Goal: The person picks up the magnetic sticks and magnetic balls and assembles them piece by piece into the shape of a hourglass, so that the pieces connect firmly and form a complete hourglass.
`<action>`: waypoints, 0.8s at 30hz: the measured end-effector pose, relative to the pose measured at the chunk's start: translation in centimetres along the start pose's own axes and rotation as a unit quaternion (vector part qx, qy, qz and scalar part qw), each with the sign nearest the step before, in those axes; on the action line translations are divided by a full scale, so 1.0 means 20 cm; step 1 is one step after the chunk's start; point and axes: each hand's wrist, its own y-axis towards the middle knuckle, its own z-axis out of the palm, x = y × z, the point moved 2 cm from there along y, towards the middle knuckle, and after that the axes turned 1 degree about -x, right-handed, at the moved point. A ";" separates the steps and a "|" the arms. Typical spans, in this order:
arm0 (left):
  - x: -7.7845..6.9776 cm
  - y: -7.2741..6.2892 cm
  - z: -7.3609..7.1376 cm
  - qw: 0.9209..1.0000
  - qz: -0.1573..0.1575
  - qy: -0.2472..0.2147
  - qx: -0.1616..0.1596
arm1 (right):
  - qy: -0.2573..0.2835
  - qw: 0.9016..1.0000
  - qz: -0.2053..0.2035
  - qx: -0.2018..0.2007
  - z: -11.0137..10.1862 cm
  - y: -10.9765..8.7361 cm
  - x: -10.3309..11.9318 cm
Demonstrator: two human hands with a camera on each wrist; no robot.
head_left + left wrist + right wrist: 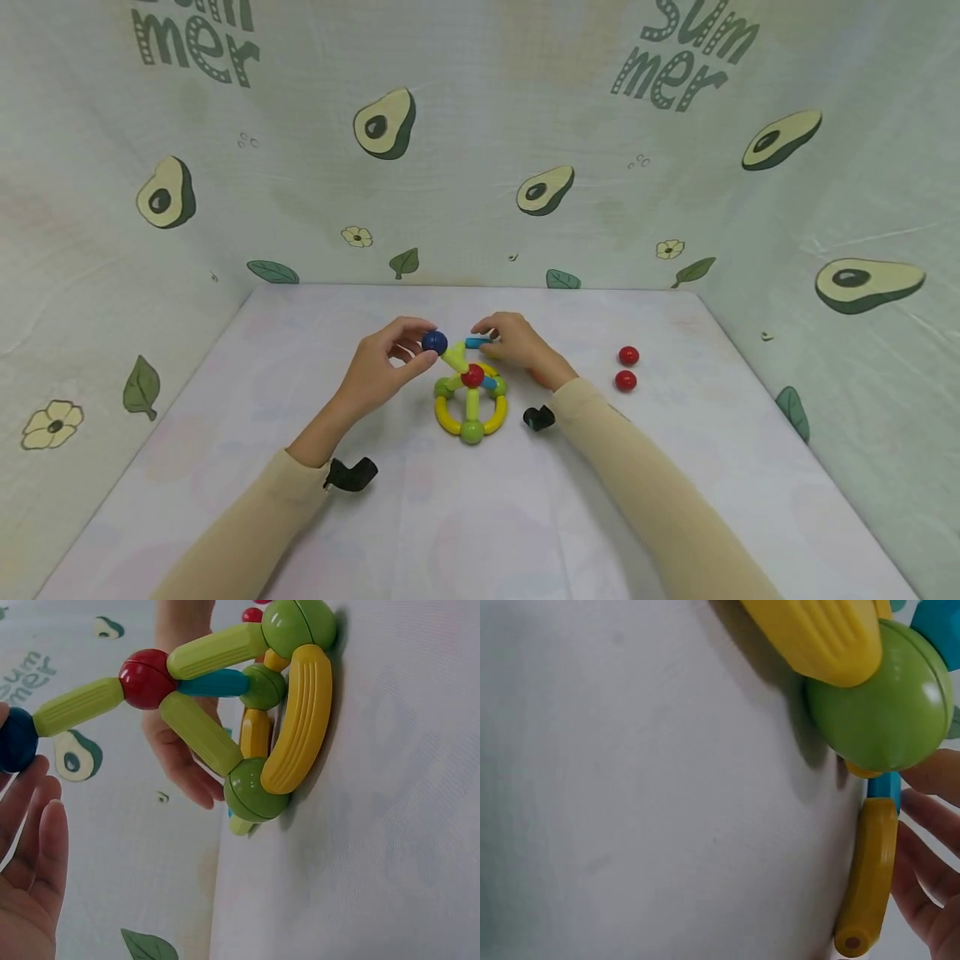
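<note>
A toy built of sticks and balls stands on the table, a ring of yellow curved sticks and green balls below a red ball. From the red ball a light green stick slants up to a dark blue ball. My left hand pinches that blue ball between thumb and fingers. Behind the toy, my right hand reaches round a blue stick, with finger and thumb at its sides. A yellow curved stick lies beside these fingers; the hand hides it in the head view.
Two red balls lie on the table to the right of the toy. Black wrist cameras sit by both sleeves. A printed cloth wall borders the table at the back and sides.
</note>
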 end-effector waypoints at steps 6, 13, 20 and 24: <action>0.00 0.00 0.00 1.000 -0.002 0.003 0.002 | -0.025 1.000 0.016 0.004 0.05 0.03 0.00; 0.01 0.00 0.00 1.000 -0.003 0.008 0.002 | -0.033 0.999 0.022 0.000 0.04 0.02 0.00; 0.00 0.00 0.00 1.000 0.001 0.008 0.002 | -0.010 0.999 -0.006 -0.039 -0.05 -0.07 0.05; 0.00 0.00 0.00 1.000 0.000 0.010 0.001 | 0.021 0.997 -0.034 -0.067 -0.11 -0.14 0.10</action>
